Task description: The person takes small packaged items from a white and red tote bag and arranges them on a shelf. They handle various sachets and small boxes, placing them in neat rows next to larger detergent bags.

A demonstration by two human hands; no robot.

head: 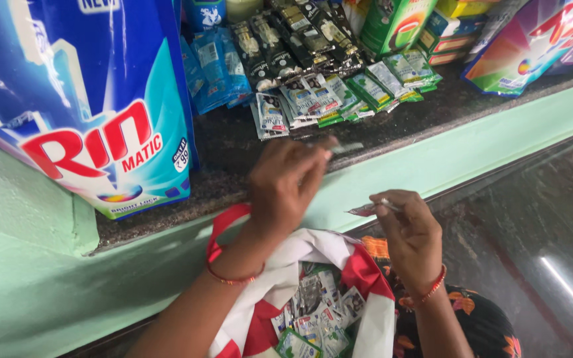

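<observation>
Head view: at 6 o'clock our red-and-white bag (366, 278) of sachets (316, 311). Our right hand (412, 235) pinches a small red sachet (364, 211). At 12 our left hand (286, 182) pinches a silver sachet (345, 148) over the dark shelf (233, 142); beyond, hanging sachet strips (313, 96).

Left hand (286, 182) raised over the dark stone surface (233, 142), fingers pinched on a small pale sachet (345, 148) (blurred, print unreadable), held roughly flat just above the surface edge. Right hand (411, 232) lower, pinching a small reddish sachet (365, 210) between thumb and forefinger, tilted, in mid-air. Red-and-white bag (366, 285) hangs open below both hands, strap looped over the left wrist, many small green and white sachets (316, 311) heaped loose inside.
</observation>
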